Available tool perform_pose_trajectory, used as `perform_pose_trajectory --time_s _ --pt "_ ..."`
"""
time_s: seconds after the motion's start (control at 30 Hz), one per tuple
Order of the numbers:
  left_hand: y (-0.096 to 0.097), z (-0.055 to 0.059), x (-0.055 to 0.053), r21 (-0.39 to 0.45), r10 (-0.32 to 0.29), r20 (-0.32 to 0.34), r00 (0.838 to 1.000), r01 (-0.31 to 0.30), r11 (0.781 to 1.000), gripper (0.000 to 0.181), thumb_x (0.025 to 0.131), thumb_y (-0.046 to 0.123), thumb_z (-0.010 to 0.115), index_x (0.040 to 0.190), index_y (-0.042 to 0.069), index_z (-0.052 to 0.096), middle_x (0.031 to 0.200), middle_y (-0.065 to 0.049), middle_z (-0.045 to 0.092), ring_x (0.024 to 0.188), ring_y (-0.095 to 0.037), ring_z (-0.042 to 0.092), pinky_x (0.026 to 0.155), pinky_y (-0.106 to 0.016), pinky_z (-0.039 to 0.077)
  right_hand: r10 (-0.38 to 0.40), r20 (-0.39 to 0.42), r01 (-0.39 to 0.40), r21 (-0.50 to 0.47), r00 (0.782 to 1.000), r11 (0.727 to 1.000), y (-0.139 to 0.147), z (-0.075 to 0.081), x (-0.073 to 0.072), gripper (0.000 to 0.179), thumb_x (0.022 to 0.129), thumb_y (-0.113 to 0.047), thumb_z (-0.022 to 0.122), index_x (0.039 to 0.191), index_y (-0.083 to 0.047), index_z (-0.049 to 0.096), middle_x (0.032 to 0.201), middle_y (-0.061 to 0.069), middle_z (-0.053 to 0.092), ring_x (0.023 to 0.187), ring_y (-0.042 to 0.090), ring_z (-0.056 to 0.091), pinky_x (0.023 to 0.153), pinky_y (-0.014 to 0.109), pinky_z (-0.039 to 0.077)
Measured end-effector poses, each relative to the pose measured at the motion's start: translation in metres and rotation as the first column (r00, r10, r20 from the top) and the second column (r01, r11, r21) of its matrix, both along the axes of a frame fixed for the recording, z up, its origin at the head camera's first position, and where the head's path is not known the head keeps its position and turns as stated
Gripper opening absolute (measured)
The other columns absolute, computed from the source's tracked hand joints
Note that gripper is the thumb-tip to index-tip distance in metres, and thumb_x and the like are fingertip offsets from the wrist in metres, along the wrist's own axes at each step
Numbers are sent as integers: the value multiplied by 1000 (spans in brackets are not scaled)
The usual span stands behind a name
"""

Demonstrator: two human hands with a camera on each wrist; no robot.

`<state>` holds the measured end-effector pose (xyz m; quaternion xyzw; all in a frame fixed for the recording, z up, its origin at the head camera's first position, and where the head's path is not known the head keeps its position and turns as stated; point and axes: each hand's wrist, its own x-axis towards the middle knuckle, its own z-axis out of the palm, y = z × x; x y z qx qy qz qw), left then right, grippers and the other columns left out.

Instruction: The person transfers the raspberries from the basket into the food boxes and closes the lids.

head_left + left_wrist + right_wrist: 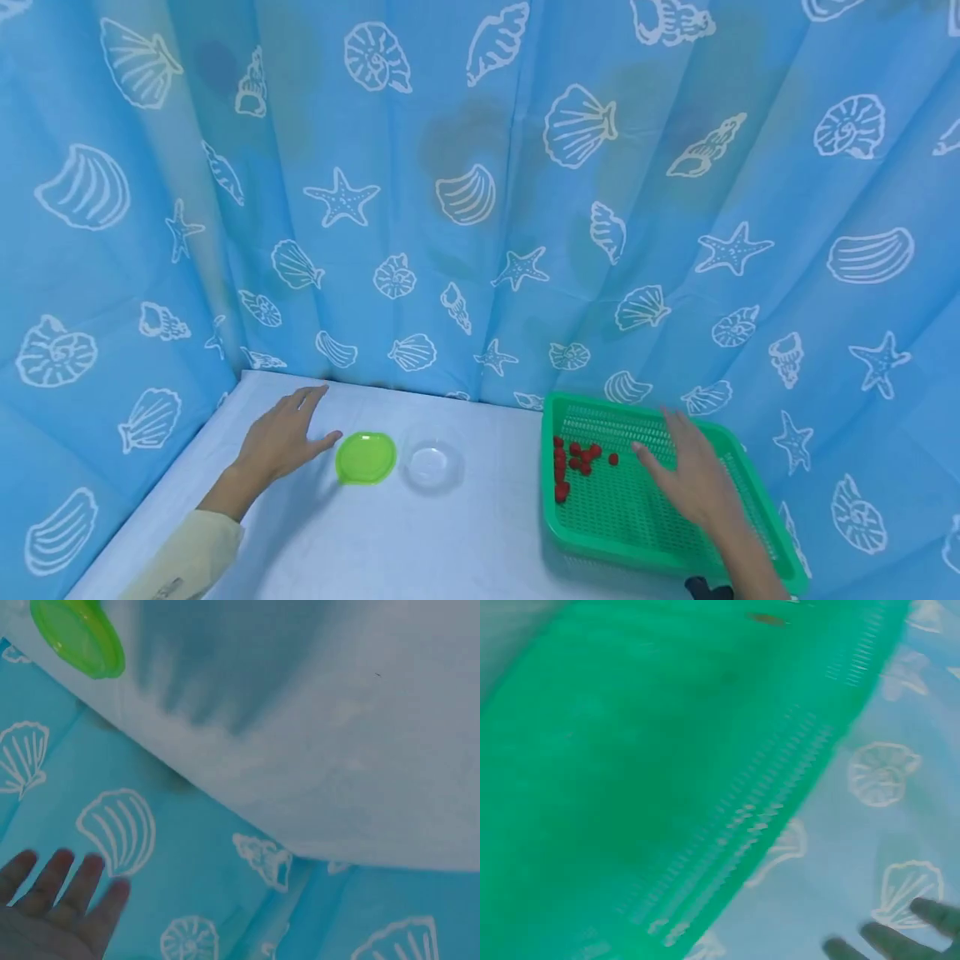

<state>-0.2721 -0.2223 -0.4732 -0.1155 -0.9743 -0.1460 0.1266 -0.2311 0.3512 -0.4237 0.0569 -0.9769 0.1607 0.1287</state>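
Note:
My left hand [281, 437] hovers over the table's left part with fingers spread, holding nothing. Its thumb tip is near the lime-green lid [366, 458], which lies flat; in the left wrist view the lid [79, 637] sits at the upper left. Right beside the lid stands a clear round bowl [431, 462]. Over the right part of a green plastic basket [600, 533] is my right hand [693, 475], its fingers extended and nothing in its grasp. Several small red pieces [581, 458] lie in the basket, mostly along its left side.
A white cloth [480, 533] covers the table. Blue curtains [450, 125] with white shell prints rise at the back and both sides, close behind the basket's far rim. A black band [708, 589] shows at the right wrist.

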Motion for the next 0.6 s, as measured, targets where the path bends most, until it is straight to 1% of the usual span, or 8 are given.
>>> perform_pose_trajectory --time_s 0.07,0.13,0.17,0.27,0.33,0.43,0.57,0.6 --pt "4 -3 -6 131 -17 126 992 0 991 74 86 42 71 141 0 44 139 -25 46 124 -44 48 93 -61 46 14 32 -10 -129 999 992 -4 13 -13 78 98 -52 47 150 2 27 142 32 41 125 51 44 91 66 42" --pt "11 -12 -13 302 -46 255 966 -34 953 72 85 38 73 140 0 45 140 -24 47 124 -43 49 93 -58 47 41 90 -13 -289 995 957 -6 23 -29 69 100 -46 49 145 5 36 132 31 51 115 46 55 87 56 50" --pt "15 -17 -16 392 -63 307 950 -66 918 72 85 38 74 140 1 45 140 -22 47 125 -42 49 95 -57 46 58 135 -4 -370 989 929 -5 25 -37 67 100 -45 50 143 5 38 129 31 54 112 44 58 83 52 54" --pt "33 -36 -21 600 -128 415 901 -165 783 77 82 39 77 142 4 43 143 -19 47 129 -39 47 100 -55 43 112 287 76 -570 951 818 -2 23 -60 63 101 -40 51 141 8 40 130 33 52 111 42 60 86 46 55" --pt "46 -46 -23 663 -154 447 881 -211 718 81 80 41 79 144 7 41 144 -16 47 131 -37 46 104 -55 40 144 367 147 -657 919 739 2 15 -71 63 102 -35 51 140 13 37 133 36 48 115 43 58 92 46 52" --pt "63 -58 -24 711 -158 471 868 -267 651 88 76 45 81 145 10 41 145 -14 47 132 -34 45 107 -55 36 152 447 248 -712 882 657 6 -2 -85 55 102 -21 52 137 19 37 132 39 45 115 45 57 96 50 49" --pt "81 -70 -23 760 -161 457 875 -289 582 89 74 43 84 145 12 40 147 -12 46 134 -32 43 109 -53 34 136 525 357 -724 840 590 9 -25 -95 54 100 -11 52 137 21 31 128 39 44 111 45 58 95 50 50" --pt "85 -73 -22 770 -169 447 878 -282 572 89 75 40 84 146 11 40 147 -13 45 134 -33 43 108 -53 35 128 539 376 -719 832 585 11 -30 -96 53 100 -11 52 137 21 31 126 37 46 109 43 59 94 50 50"
